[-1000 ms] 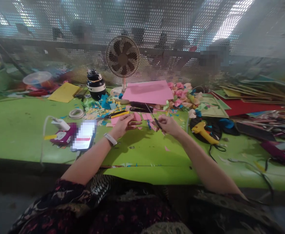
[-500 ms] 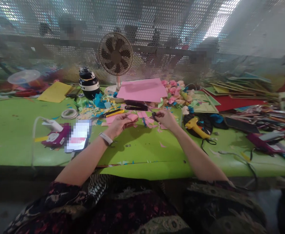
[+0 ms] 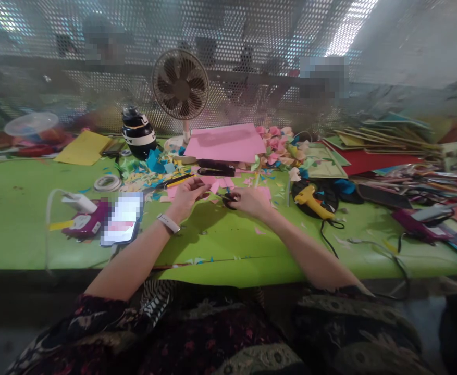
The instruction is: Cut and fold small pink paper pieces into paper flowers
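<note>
My left hand is closed on a small pink piece of paper just above the green table. My right hand grips dark-handled scissors, whose blades point left toward the pink piece. The two hands are close together, almost touching at the paper. A watch with a pale band is on my left wrist. Pink scraps lie on the table just behind the hands.
Behind the hands are a pink sheet, a black stapler, paper flowers, a small fan and a black bottle. A phone and charger lie left; a yellow glue gun and stacked card lie right.
My right hand turned the scissors from blades pointing up and away to pointing left at the pink piece, and moved left closer to my left hand. The view shifted a little.
</note>
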`<state>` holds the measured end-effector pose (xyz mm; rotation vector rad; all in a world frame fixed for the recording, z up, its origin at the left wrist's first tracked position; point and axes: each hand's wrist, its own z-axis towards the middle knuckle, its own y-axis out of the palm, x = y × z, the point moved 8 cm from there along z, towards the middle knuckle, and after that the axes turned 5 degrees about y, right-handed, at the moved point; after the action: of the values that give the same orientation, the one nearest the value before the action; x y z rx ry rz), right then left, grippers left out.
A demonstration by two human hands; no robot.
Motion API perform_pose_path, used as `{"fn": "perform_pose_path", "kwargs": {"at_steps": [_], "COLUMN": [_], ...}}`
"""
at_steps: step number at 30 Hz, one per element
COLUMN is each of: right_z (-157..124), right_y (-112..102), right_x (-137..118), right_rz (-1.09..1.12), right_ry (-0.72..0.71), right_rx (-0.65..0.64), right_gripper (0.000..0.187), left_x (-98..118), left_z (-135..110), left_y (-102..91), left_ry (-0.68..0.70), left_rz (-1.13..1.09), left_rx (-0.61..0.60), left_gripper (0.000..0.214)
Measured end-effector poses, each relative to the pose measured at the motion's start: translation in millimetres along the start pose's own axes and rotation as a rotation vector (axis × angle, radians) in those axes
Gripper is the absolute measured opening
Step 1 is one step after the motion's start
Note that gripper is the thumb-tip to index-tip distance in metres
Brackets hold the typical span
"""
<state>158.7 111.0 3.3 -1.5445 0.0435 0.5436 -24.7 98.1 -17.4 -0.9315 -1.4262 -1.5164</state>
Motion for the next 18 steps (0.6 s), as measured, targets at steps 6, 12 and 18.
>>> {"fn": "perform_pose_path", "kwargs": {"at_steps": [6, 12, 18], "right_z": [-9, -12, -21], "right_y": [7, 8, 5], "right_x": [-19, -21, -28], "right_rz": [-0.061, 0.089, 0.802], "right_ry": [-0.031, -0.024, 0.003], "right_rx": [-0.029, -0.045, -0.191], "right_gripper": [0.021, 0.023, 0.018], "left_x": [1, 1, 2], "left_z": [-2, -1, -9], "left_y": [1.4, -3.2, 8.8], "left_ry": [0.024, 0.044, 0.097], "left_rz": [0.038, 0.061, 0.171], "left_rx": [0.012, 0.039, -0.057], "left_gripper": [0.042, 0.043, 0.042]}}
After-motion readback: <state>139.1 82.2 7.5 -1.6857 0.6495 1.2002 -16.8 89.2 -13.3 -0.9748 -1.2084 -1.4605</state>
